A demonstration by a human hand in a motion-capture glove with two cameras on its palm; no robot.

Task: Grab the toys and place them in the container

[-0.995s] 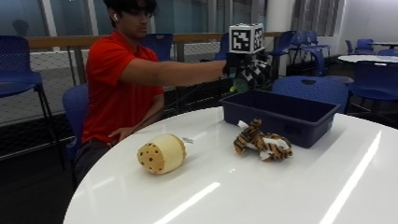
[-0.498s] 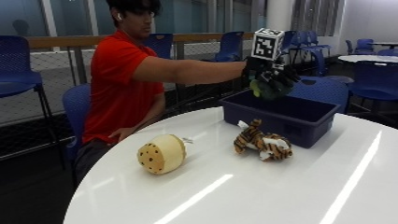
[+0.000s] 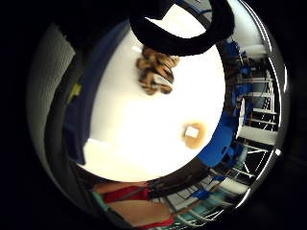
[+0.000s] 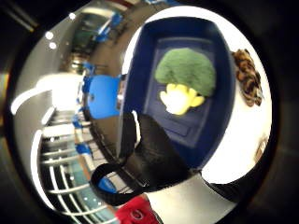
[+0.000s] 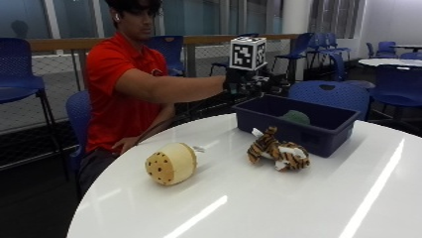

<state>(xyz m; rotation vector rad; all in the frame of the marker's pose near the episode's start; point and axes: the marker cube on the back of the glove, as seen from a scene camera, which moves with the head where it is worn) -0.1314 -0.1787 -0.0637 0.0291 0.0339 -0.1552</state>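
Lying in bin [image 5: 310,130], green toy [image 4: 186,74], released

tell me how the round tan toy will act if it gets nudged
The round toy looks plush, so probably light and squashy. Its ball-like shape could roll a little on the glossy table, though soft fabric would likely stop it soon.

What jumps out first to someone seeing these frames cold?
The gloved right hand, raised above the near end of the dark blue container at the far side of the white round table. Inside the bin lies a green and yellow plush toy. Two toys still lie on the table in front of it: a striped tiger plush close to the bin's front wall and a round tan spotted plush farther toward the person.
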